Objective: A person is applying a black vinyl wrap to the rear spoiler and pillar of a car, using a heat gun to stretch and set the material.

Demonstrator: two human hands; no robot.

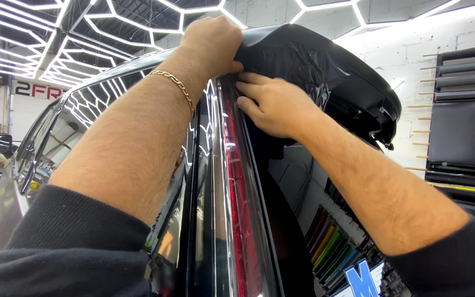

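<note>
At the rear corner of a dark car (204,220), high up near the roof, both hands of the person were busy with a sheet of black film (298,60). His left hand (211,44) was closed on the upper edge of the film, pinching it at the top of the body. His right hand (273,107) lay flat and open, the fingers (248,88) pressing the film just beside the tall red tail light (236,192). A gold chain bracelet (176,85) sat on the left wrist. Behind the car, on the wall, were rolls of coloured film (331,250).
</note>
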